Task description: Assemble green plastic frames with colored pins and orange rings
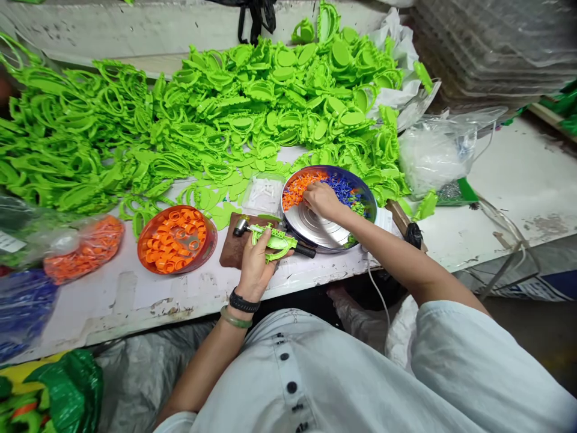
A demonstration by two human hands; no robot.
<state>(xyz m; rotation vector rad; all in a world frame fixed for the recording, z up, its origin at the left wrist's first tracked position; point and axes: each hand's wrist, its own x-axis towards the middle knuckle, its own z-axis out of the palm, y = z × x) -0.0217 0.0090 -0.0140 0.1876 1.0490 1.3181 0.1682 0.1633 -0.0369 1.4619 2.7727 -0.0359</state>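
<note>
My left hand [258,260] is closed on a bright green plastic part [278,242] with an oval face and a toothed edge. Just behind that part lies a small hammer [240,227], its black handle end showing to the right, over a brown board [229,255]. Whether the hand also touches the hammer I cannot tell. Over a round metal tin [311,227], my right hand [323,200] reaches down with its fingers pinched together at the small orange pieces [297,187]. Small blue pieces [340,187] and a few green ones share the tin. The fingertips are partly hidden.
Green plastic parts [270,90] heap across the back of the table. An orange bowl of orange rings [175,237] stands to the left, beside a bag of orange pieces [85,246]. A clear tray of white pieces [264,193] touches the tin's left side. Stacked trays [491,48] rise at back right.
</note>
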